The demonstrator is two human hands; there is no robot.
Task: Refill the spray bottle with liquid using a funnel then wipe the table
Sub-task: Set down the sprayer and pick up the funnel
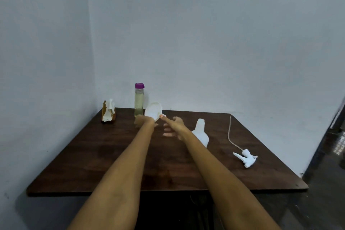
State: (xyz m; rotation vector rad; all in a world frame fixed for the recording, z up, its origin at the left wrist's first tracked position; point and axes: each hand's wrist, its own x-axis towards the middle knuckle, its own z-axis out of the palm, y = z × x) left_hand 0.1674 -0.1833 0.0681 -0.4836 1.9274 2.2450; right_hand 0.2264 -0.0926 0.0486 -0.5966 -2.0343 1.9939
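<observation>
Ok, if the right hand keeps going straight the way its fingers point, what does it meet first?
Probably the white funnel that the left hand holds up. The right hand is open, and its index finger already seems to reach the funnel's spout. Depth is unclear; beyond it stands the clear bottle with the purple cap.

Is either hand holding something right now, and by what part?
The left hand grips the white funnel at its lower rim. The right hand is open, holding nothing; one fingertip is near the funnel's spout.
</observation>
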